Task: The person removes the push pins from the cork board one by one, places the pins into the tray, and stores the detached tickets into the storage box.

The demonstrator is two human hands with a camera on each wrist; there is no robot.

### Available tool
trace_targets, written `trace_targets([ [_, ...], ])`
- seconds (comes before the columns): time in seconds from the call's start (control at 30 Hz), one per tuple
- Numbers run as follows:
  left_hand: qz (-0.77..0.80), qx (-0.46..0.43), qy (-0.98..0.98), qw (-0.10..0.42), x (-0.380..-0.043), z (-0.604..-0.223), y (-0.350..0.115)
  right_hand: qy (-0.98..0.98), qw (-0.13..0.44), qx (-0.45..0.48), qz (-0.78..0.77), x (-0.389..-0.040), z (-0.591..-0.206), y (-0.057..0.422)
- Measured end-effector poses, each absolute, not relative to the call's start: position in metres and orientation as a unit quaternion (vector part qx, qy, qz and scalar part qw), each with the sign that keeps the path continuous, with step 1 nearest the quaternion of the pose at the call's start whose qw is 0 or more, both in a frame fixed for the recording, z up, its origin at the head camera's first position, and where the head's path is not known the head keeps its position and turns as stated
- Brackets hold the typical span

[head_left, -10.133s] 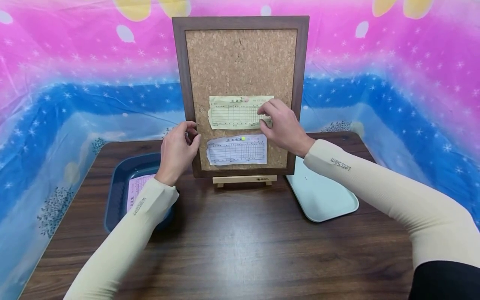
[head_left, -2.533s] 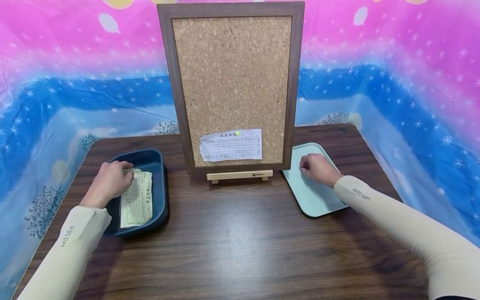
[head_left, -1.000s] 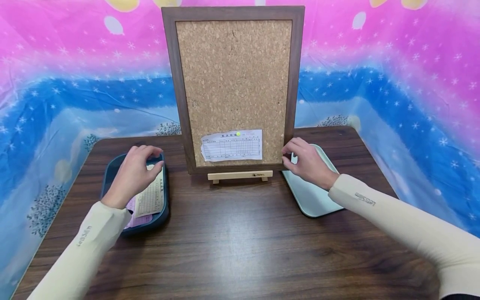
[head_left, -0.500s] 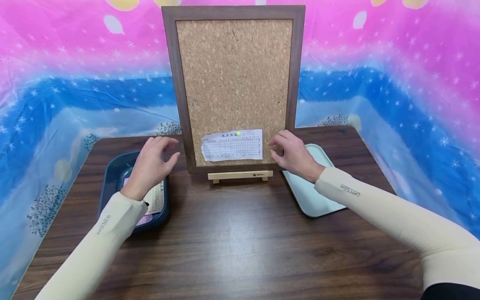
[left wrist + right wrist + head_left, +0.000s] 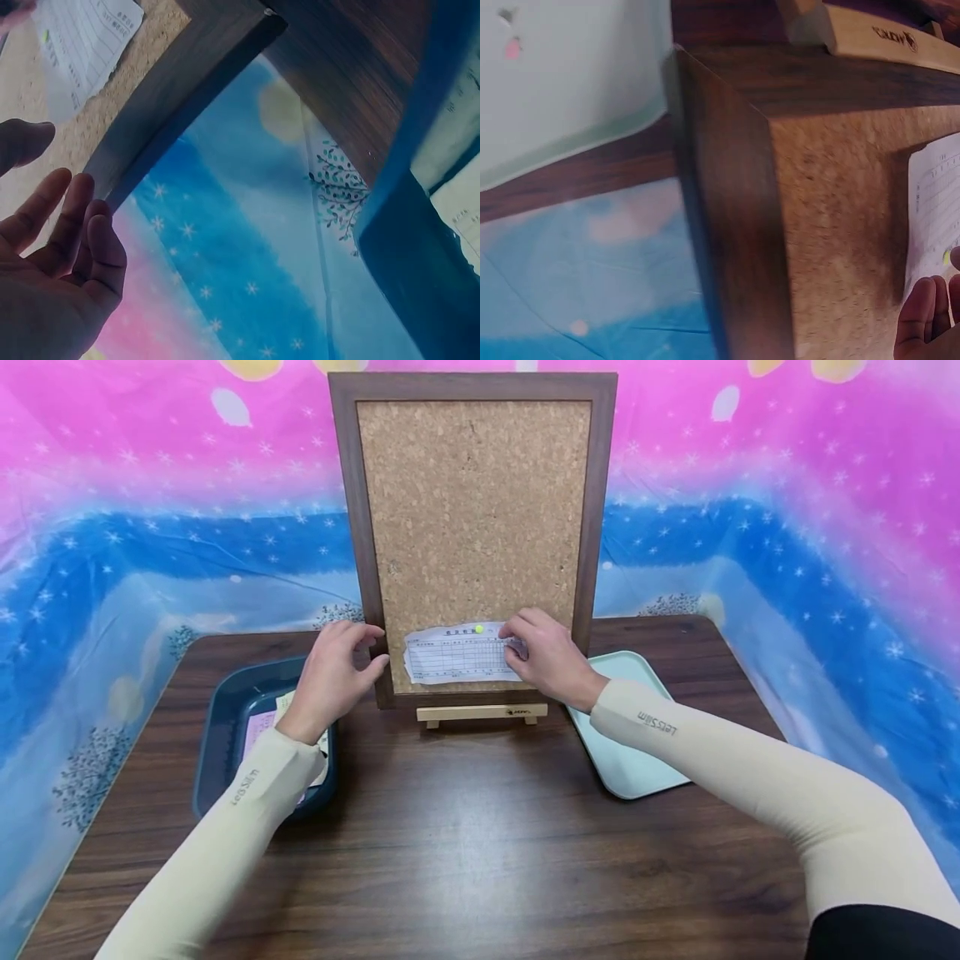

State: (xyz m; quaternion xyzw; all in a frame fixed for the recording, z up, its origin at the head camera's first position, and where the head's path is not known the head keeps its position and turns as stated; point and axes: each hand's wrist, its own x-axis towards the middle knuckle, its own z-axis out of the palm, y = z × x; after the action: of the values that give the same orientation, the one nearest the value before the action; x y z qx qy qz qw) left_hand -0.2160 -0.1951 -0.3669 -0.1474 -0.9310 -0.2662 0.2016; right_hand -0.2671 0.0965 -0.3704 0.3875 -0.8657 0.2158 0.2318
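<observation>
A framed cork board (image 5: 472, 510) leans upright on a small wooden easel. Near its bottom, a white printed receipt slip (image 5: 450, 658) with a torn left edge hangs by a yellow push pin (image 5: 479, 629). My right hand (image 5: 551, 656) overlaps the slip's right end, fingers bent and just right of the pin. In the right wrist view those fingertips (image 5: 922, 300) come close to the yellow pin. My left hand (image 5: 333, 681) is at the board's left frame edge, thumb and fingers apart with nothing between them.
Left of the board, a dark blue basin (image 5: 206, 752) contains a pink slip (image 5: 258, 731) and a pale yellow slip (image 5: 285, 700), partly hidden by my left arm. A mint tray (image 5: 637, 768) lies at right, bearing a small pink pin (image 5: 512, 49) and another pale one.
The pale yellow slip, earlier pinned above the white one, moved into the basin with my left hand, while my right hand visited the tray. Both hands have since come back to the board.
</observation>
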Motion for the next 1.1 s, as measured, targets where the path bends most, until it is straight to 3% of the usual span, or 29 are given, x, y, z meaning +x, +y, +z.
trace_targets([
  [1.1, -0.272, -0.119, -0.927, 0.227, -0.231, -0.378, -0.161, -0.868, 0.256, 0.379, 0.191, -0.276, -0.363, 0.053],
])
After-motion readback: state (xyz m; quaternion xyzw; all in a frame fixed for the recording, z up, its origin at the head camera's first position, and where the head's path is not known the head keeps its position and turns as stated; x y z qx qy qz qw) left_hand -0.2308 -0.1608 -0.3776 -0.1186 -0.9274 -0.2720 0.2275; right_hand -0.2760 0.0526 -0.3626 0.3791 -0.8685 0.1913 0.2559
